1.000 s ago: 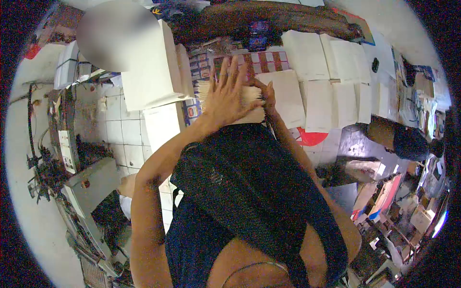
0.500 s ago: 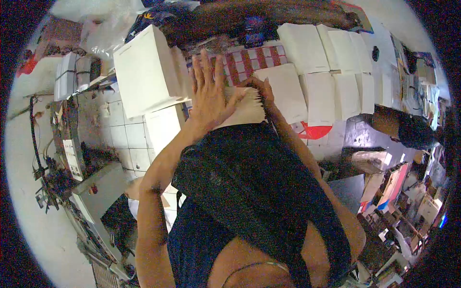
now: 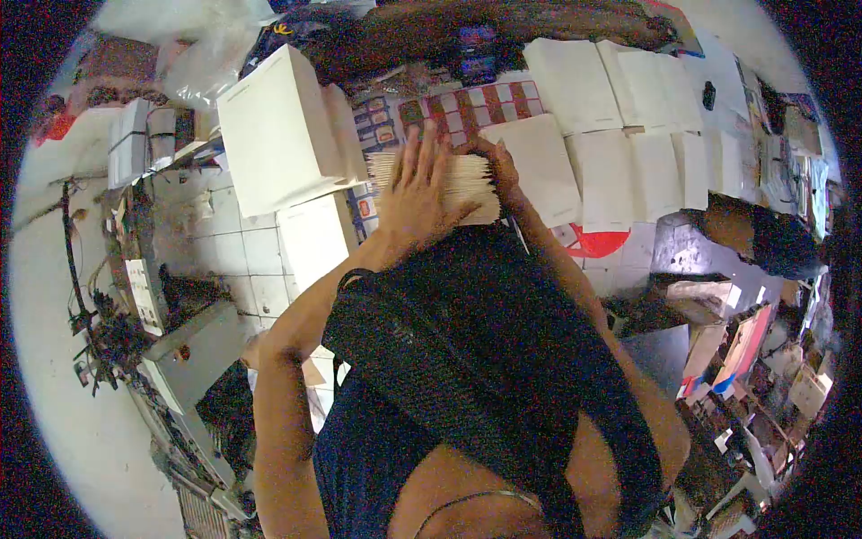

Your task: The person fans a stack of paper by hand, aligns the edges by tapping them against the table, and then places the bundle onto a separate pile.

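Note:
A thick stack of cream folded sheets (image 3: pixel 469 184) lies at the front of the work surface, against the dark cloth over my lap. My left hand (image 3: pixel 420 193) rests palm down on the stack's left part, its fingers extended and slightly apart. At the stack's right end my right hand (image 3: pixel 499 171) curls its fingers round the far corner. Just right of that hand lies a pile of white sheets (image 3: pixel 534 171). Beyond the stack is a red and white checked cover (image 3: pixel 480 106).
A tall block of white paper (image 3: pixel 274 135) stands at the left, with another white stack (image 3: pixel 314 242) nearer me. More white piles (image 3: pixel 602 180) fill the right side in two rows. A red object (image 3: pixel 600 242) lies below them, over the tiled floor.
My left hand has moved right and down onto the stack, and more of the stack's left edge shows. My right hand stays at the right end.

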`<move>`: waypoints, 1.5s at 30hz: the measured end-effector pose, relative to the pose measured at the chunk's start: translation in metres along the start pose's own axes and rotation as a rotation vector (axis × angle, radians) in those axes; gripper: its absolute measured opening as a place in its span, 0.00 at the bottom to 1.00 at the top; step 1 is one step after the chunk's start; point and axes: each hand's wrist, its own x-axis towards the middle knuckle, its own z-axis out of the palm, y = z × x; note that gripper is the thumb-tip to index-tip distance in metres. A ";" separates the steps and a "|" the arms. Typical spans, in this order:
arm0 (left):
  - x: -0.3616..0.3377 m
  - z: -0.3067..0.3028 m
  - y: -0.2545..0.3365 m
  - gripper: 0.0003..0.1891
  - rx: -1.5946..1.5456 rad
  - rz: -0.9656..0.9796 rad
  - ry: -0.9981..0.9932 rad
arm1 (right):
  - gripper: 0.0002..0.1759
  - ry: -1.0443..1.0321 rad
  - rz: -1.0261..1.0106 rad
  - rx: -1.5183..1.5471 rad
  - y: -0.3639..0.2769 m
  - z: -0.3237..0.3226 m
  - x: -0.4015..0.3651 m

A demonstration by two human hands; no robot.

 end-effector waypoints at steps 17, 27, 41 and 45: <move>0.053 -0.008 0.065 0.54 -0.074 0.307 0.135 | 0.39 0.033 -0.065 -0.053 0.005 0.000 -0.003; 0.063 0.012 0.058 0.54 -0.073 0.266 0.128 | 0.36 0.052 -0.056 -0.078 -0.001 0.012 -0.012; 0.021 0.011 0.000 0.49 -0.009 0.099 0.035 | 0.31 0.150 -0.079 -0.124 -0.001 0.027 -0.006; 0.011 0.002 -0.002 0.47 -0.013 0.042 0.049 | 0.29 0.114 -0.058 -0.113 -0.011 0.028 -0.012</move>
